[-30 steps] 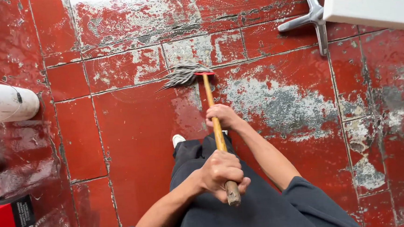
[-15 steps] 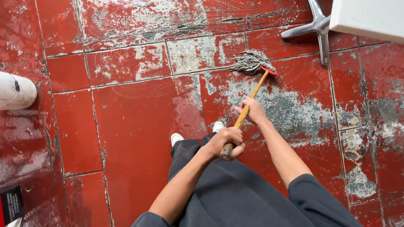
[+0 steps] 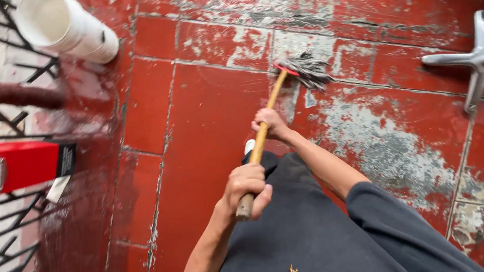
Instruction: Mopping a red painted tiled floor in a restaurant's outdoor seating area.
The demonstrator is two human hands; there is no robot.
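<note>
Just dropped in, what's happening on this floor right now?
A person is mopping a worn red tiled floor with a wooden-handled string mop. The left hand grips the top end of the handle, and the right hand holds it further down. The grey mop head rests on a tile with peeling paint. A white plastic bucket stands at upper left, a silver metal chair base at right, and a red box at the left edge.

left hand fisted near, right hand seemingly clenched, extended
</note>
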